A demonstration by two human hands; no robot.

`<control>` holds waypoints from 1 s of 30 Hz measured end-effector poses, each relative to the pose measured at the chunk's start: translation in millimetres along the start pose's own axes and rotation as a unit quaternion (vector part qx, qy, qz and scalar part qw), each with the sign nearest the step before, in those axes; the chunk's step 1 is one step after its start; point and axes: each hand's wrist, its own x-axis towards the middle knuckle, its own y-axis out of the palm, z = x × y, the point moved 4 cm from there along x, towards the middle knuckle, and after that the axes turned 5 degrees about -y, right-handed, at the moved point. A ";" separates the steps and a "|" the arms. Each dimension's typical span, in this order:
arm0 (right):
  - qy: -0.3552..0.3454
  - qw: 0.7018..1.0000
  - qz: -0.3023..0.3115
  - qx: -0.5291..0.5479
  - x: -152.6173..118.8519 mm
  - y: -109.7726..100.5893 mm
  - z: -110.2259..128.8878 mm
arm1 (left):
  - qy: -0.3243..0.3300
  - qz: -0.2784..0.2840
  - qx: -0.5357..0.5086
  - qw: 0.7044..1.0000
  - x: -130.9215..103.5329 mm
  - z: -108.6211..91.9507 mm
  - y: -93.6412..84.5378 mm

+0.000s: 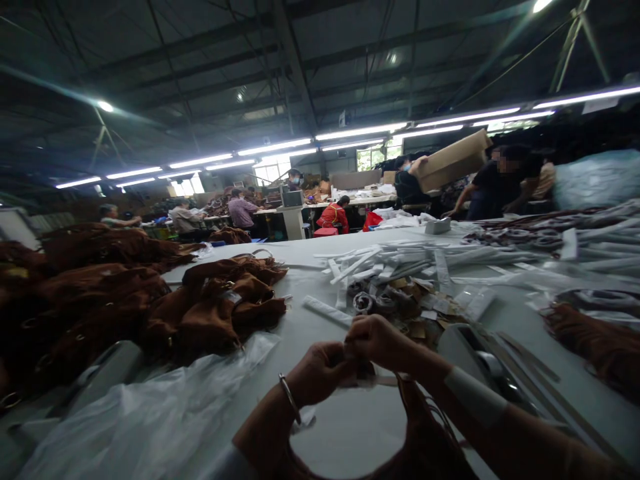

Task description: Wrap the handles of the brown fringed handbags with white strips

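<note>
My left hand (323,370), with a bangle on its wrist, is closed, its thumb and fingers pinched together. Against it my right hand (373,339) is closed too, its fingertips meeting the left ones. Whatever the fingers grip is mostly hidden; a small dark and pale piece shows blurred just under them. Below the hands lies a brown bag (430,433), its curved upper edge and strap making a loop with white tabletop visible through it. I cannot tell whether the gripped piece is joined to the bag.
Brown bags (215,307) lie heaped on the left, beside clear plastic film (165,407). White wrapped strips (395,260) and brown tags (420,310) cover the table (300,267) beyond my hands. A grey tape dispenser (470,353) stands right. Farther back, several people work; one lifts cardboard (453,160).
</note>
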 end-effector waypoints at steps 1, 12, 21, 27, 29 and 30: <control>-0.002 1.000 -0.011 0.015 1.5 4.3 -1.1 | 0.002 0.009 0.021 1.000 -1.6 -1.0 -2.6; -0.155 0.986 -0.042 -0.038 -5.9 3.1 18.3 | -0.164 0.070 -0.180 0.967 0.5 16.1 -17.2; -0.053 0.997 0.043 0.039 -14.3 3.8 -2.0 | -0.168 0.022 -0.164 0.972 2.5 18.4 -9.2; -0.158 0.985 -0.013 -0.066 -17.4 6.2 7.2 | -0.150 0.022 -0.131 0.980 6.2 21.0 -7.2; -0.159 0.981 -0.046 -0.099 -17.1 5.8 6.9 | -0.099 0.028 -0.073 0.992 5.2 12.8 -7.6; -0.146 0.981 -0.060 -0.111 -16.8 5.6 5.6 | -0.069 0.033 -0.047 0.996 3.8 7.8 -7.5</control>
